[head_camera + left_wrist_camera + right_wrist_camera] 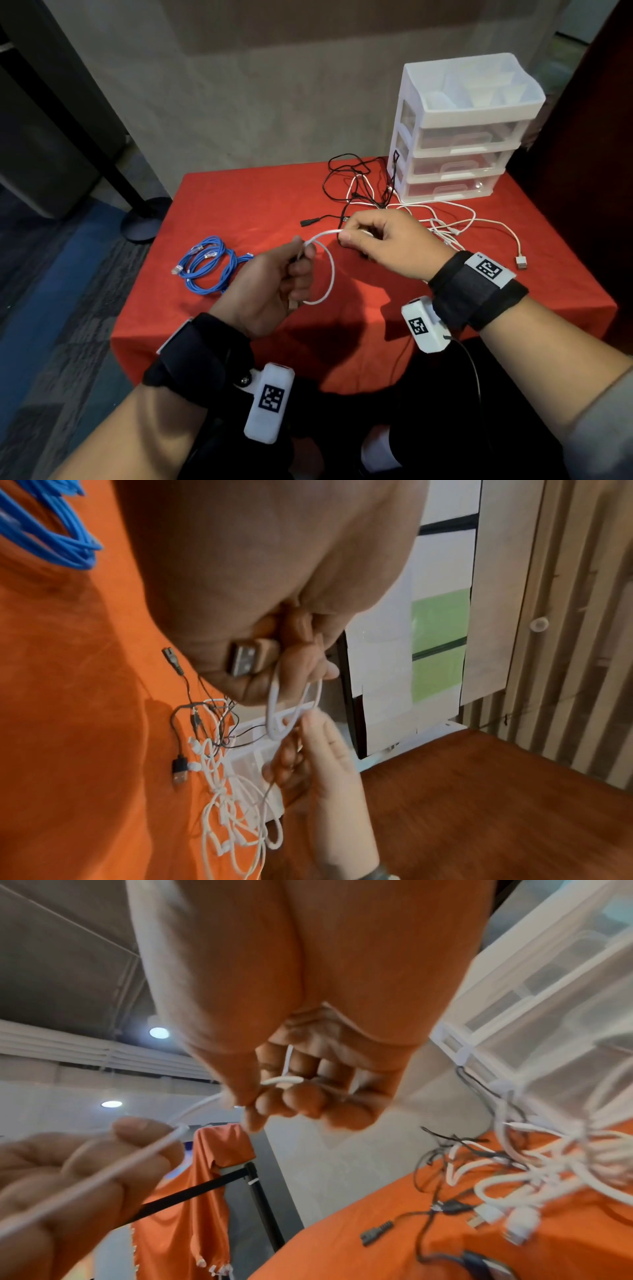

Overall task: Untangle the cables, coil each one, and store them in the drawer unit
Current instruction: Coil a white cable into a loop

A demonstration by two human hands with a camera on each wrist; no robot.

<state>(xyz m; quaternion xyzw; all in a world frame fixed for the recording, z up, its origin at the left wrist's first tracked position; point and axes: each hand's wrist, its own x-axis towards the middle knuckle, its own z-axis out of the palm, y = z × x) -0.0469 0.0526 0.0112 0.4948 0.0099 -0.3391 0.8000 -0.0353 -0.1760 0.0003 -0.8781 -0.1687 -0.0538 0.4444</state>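
Left hand [270,284] is curled tight around a loop of white cable [325,274], above the red table [239,205] out front of the drawer unit [459,130]. Right hand [387,246] pinches the same cable between thumb and forefinger. Tangle [394,202] lies at the unit's foot; blue coils [209,267] sit well left.

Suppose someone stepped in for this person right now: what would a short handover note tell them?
Left hand: grips a white cable looped into a partial coil, its USB plug in the grip.
Right hand: pinches the same cable, feeding it.
Done: blue cables lie coiled on the red table.
Left: finish this coil; untangle the black and white cables beside the drawer unit; coil each. All three drawers look shut, so nothing seems stored yet.
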